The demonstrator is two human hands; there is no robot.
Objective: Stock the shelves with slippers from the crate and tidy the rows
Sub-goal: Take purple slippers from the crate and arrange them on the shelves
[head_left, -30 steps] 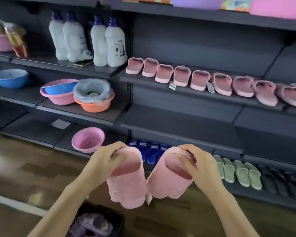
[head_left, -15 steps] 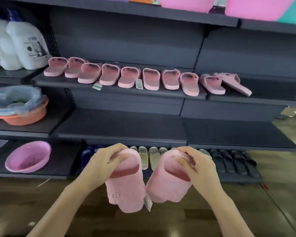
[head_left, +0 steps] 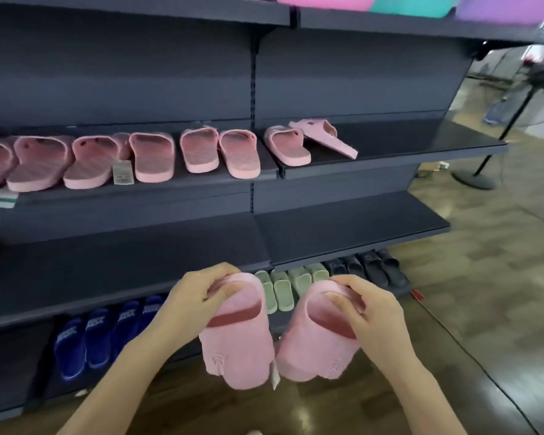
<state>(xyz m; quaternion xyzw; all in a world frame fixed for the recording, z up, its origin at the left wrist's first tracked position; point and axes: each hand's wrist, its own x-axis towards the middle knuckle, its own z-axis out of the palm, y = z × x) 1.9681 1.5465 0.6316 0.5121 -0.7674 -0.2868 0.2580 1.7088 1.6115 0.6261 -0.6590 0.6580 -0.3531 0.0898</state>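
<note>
Slippers, pink, one pair: left slipper (head_left: 237, 340) gripped at its strap by left hand (head_left: 198, 296); right slipper (head_left: 319, 343) likewise clutched by right hand (head_left: 366, 312). Toes hang downward, sides touching. Above both hands: pink row (head_left: 157, 155) on shelf (head_left: 390, 158).

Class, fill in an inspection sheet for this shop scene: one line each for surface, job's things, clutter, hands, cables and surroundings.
Surface: dark shelf holds a row of pink slippers; its right part is bare. The shelf below is bare.
Job's things: two pink slippers, one in each hand, left slipper, right slipper; the end slipper of the row lies tilted across its neighbour. No crate in view.
Clutter: loose tag among the row.
Hands: left hand and right hand each grip a slipper.
Cables: thin cord on the floor.
Surroundings: green slippers, blue slippers and dark slippers on the bottom shelf; standing fan at right.
</note>
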